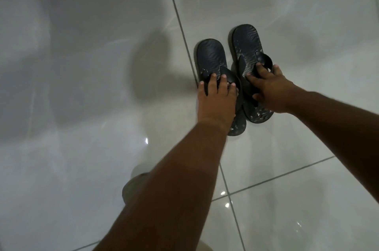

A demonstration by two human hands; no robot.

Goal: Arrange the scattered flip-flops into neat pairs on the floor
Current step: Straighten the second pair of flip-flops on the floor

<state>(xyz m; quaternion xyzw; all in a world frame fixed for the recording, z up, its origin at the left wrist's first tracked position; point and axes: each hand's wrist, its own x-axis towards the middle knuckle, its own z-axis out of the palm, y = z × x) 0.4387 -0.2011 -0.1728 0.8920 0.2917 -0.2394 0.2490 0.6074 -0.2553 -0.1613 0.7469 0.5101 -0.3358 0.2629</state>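
Observation:
Two black flip-flops lie side by side on the glossy white tiled floor, toes pointing away from me. The left flip-flop sits a little nearer than the right flip-flop. My left hand is closed over the strap of the left one. My right hand grips the strap of the right one, fingers through the loop. Both heels are partly hidden under my hands.
The floor is large shiny white tiles with dark grout lines; one line runs just left of the flip-flops. A dark rounded object shows beneath my left forearm. My shadow falls across the tiles at left.

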